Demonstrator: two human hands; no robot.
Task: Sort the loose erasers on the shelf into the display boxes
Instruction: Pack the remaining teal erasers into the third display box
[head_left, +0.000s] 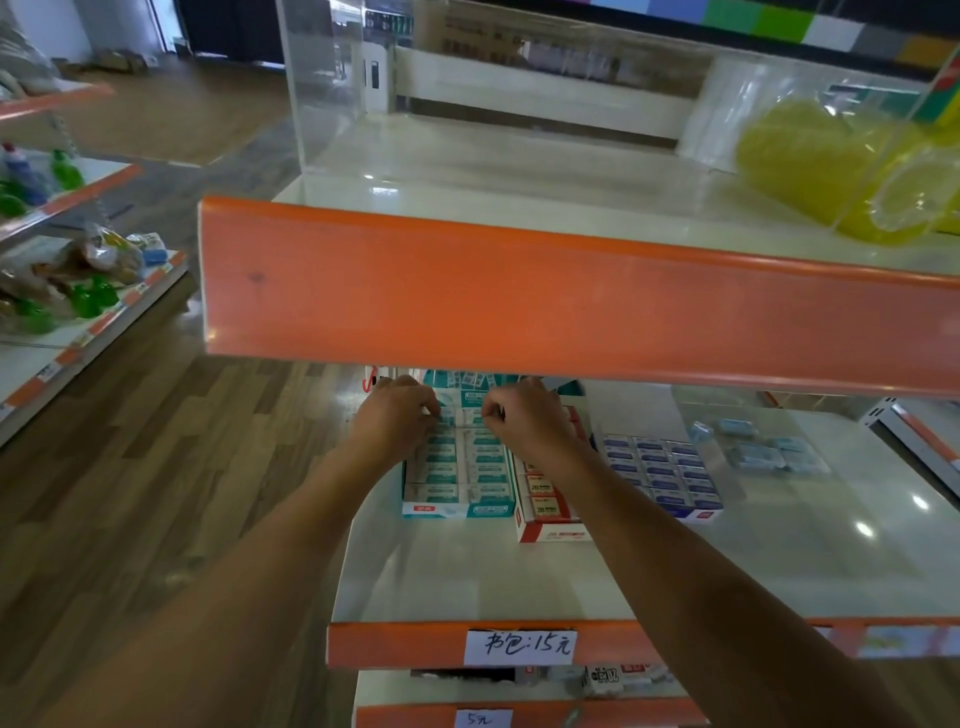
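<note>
While both hands worked at the far end of the teal-and-white cardboard display box (457, 510), its rows of small wrapped white erasers (441, 470) lay packed edge to edge. The left hand (397, 418) and the right hand (527, 423) were curled, fingertips down on the farthest row. Whether they pinched an eraser or only pressed one flat could not be told. The loose pale-blue wrapped erasers (763, 452) lay scattered far right on the white shelf (467, 571), well apart from the hands, beyond the red-and-white box (553, 532) and the blue-and-white box (693, 514). Such erasers were probably light, firm with a little give, and slick in their film, so a pinch across the short sides would likely serve best. The broad orange lip of the upper shelf (519, 301) hung just above the knuckles, leaving little headroom. Open shelf lay near the boxes' fronts and to the right.
</note>
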